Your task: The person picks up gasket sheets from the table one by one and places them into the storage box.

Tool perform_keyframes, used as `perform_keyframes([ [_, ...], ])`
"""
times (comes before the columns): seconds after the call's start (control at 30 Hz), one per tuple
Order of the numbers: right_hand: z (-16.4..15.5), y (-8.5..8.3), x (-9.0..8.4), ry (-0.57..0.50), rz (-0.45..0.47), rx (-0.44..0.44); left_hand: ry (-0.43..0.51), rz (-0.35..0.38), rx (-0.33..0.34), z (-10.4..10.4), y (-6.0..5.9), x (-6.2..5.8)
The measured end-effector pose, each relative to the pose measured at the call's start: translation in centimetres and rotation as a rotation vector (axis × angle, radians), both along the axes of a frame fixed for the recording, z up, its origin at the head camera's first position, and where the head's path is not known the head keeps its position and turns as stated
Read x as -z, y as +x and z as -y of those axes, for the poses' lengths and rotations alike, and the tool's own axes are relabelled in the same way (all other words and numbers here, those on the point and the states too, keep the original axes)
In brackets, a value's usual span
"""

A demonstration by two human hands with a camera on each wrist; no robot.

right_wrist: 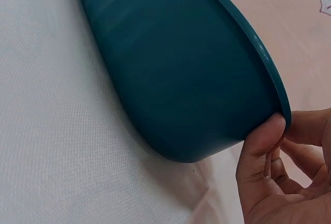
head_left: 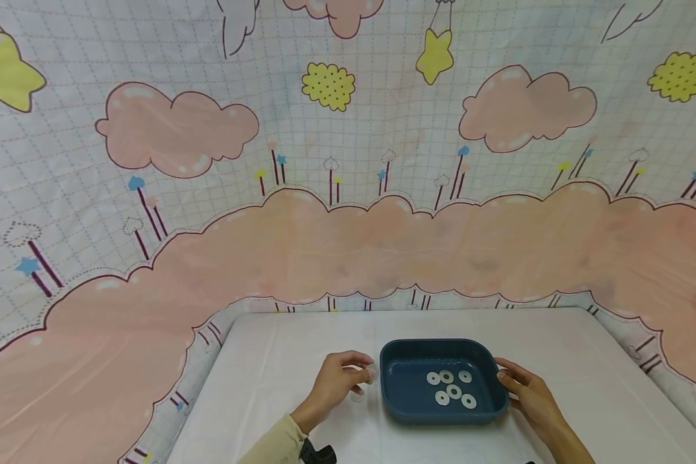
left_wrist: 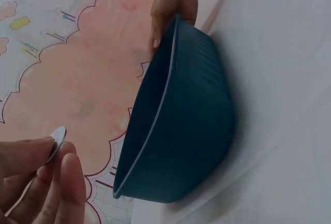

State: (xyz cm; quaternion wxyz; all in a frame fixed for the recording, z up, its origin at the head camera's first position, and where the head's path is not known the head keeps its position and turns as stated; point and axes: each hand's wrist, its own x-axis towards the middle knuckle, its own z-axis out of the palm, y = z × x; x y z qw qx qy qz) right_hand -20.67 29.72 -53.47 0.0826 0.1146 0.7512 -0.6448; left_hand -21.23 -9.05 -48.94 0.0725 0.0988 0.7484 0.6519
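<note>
A dark blue tray [head_left: 394,412] with rounded corners stands on the white table, and several flat white washers [head_left: 468,401] lie on its floor. Beside its left end, my left hand [head_left: 338,381] pinches a thin whitish disc [left_wrist: 58,137] between thumb and fingertips, held up near rim height. Another pale round piece [head_left: 356,397] shows faintly just under that hand. At the opposite end, my right hand [head_left: 530,396] grips the tray's rim, with the thumb [right_wrist: 264,133] against the outer wall and the index finger at the edge.
White cloth covers the table [head_left: 290,335]. Behind it hangs a patterned curtain [head_left: 348,251] with pink clouds and yellow stars, which also drops along both sides. A black strap or device [head_left: 319,453] sits at the left wrist, below the beige sleeve [head_left: 275,444].
</note>
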Motion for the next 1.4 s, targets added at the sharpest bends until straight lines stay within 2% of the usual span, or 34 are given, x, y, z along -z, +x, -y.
perform_keyframes([
  [0.3, 0.0, 0.0, -0.1, -0.007, -0.006, 0.003, -0.025, 0.010, 0.051, -2.2, -1.4, -0.4],
  [0.53, 0.2, 0.1, -0.2, 0.000, -0.009, -0.001, -0.085, 0.019, 0.070, -4.0, -2.3, -0.4],
  [0.73, 0.1, 0.0, -0.2, 0.004, -0.005, 0.005, -0.108, 0.026, 0.100, -5.5, -2.5, -0.5],
  [1.0, 0.1, 0.1, -0.1, 0.007, -0.005, 0.008, -0.151, 0.036, 0.163, -7.5, -2.7, -0.1],
  [1.27, 0.1, 0.0, -0.1, 0.008, -0.006, 0.015, -0.218, 0.079, 0.134, -9.3, -2.7, 0.4],
  [1.4, 0.2, 0.1, -0.1, 0.013, 0.000, 0.016, -0.214, 0.116, 0.110, -10.0, -2.7, 0.6],
])
